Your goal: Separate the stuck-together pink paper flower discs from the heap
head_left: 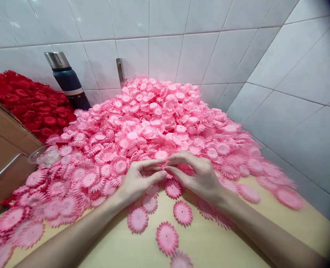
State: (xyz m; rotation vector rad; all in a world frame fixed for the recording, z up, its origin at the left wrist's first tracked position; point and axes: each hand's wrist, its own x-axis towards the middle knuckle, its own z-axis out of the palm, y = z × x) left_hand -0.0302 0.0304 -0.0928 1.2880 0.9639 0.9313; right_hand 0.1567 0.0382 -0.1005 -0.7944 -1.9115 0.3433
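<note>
My left hand (138,178) and my right hand (197,175) meet at the fingertips in front of a big heap of pink flower discs (148,123). Thumb and fingers of each are pinched together around a small pink flower disc (166,171), seen edge-on and mostly covered by the fingertips. Just below the hands, a loose darker-edged disc (173,188) lies near the heap. Nearer to me on the table (111,242) are another loose disc (183,213), a larger one (167,238) and a paler one (137,220), all with notched rims and flat.
A dark blue bottle (70,83) with a steel cap leans behind the heap at left. Red flower discs (39,104) are piled beyond a cardboard box (8,149). A clear plastic dish (46,155) sits by the box. Tiled walls (165,56) close off the back and right.
</note>
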